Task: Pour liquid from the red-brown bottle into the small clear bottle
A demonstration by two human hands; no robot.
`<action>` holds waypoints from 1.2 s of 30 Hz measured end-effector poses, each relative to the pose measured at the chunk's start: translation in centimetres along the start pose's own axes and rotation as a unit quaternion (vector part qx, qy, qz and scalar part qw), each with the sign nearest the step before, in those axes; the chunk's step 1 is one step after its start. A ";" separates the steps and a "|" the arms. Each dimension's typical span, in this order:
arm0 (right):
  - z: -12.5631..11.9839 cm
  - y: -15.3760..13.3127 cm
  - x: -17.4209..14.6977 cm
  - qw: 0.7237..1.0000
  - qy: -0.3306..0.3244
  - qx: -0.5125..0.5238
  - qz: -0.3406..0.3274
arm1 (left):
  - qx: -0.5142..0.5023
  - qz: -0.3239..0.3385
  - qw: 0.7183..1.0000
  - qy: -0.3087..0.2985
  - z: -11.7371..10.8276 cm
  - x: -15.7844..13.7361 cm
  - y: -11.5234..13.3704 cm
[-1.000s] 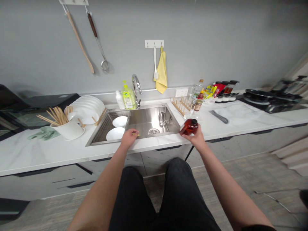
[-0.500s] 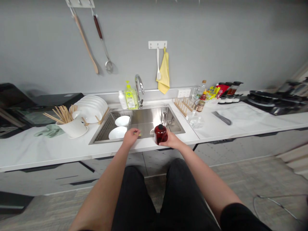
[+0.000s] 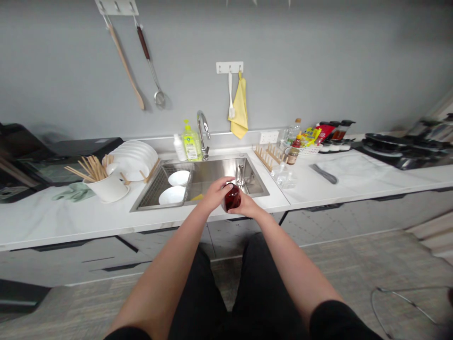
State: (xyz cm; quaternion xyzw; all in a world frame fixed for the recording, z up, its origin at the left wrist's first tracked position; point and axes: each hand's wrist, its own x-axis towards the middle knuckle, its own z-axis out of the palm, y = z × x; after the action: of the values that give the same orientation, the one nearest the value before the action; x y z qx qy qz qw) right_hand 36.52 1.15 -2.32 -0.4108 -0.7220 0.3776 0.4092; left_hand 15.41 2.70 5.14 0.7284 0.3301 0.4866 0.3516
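A dark red see-through jug point(image 3: 232, 199) is held just over the sink's front edge. Its right side sits in the grip of my right hand point(image 3: 247, 206), which is closed around it. My left hand point(image 3: 216, 191) has its fingers curled over the jug's top and hides the black lid. Behind the hands is the stainless steel sink point(image 3: 208, 172). A wire basket in its left part holds two white bowls point(image 3: 172, 195), and a yellow piece point(image 3: 197, 197) lies near the front wall.
The chrome faucet point(image 3: 204, 134) rises behind the sink, beside a green soap bottle point(image 3: 191, 144). At left stand a chopstick holder point(image 3: 109, 187) and racked white plates point(image 3: 136, 158). Wooden racks point(image 3: 264, 157) and clear glassware point(image 3: 285, 178) are at right.
My left hand has moved right, from over the sink's front edge onto the top of the jug. My right hand still holds the jug.
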 end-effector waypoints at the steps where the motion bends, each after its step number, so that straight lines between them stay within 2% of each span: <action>1: 0.0 -0.1 0.0 1.000 0.006 -0.004 0.001 | -0.004 -0.004 1.000 -0.001 0.8 0.2 0.4; 5: 0.5 -0.2 0.1 0.999 0.020 -0.021 0.013 | -0.013 -0.014 0.999 0.034 2.7 0.1 0.2; 11: 1.0 -0.5 0.3 0.998 0.023 -0.050 0.031 | -0.012 -0.047 0.989 0.137 4.3 -0.4 -1.0; 14: 1.0 -1.0 0.2 0.997 0.026 -0.063 0.024 | -0.016 -0.041 0.986 0.163 4.9 -0.8 -1.0; 18: 0.9 -1.3 0.2 0.997 0.031 -0.070 0.009 | -0.036 -0.016 0.987 0.154 4.7 -1.8 -1.5; 24: 1.0 -0.7 0.3 0.998 0.021 -0.061 0.016 | -0.074 -0.012 0.989 0.129 4.2 -2.3 -2.7; 32: 0.8 -0.9 0.0 0.998 0.030 -0.051 0.021 | -0.048 -0.039 0.993 0.099 3.2 -1.6 -1.6; 36: 0.8 -0.9 0.0 0.998 0.027 -0.059 0.023 | -0.034 -0.049 0.993 0.105 3.3 -0.9 -1.4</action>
State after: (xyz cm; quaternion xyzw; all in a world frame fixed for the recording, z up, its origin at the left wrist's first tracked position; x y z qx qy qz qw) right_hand 35.51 0.66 -1.86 -0.4608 -0.7222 0.3320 0.3948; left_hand 18.00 2.10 2.62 0.6438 0.3841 0.5535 0.3628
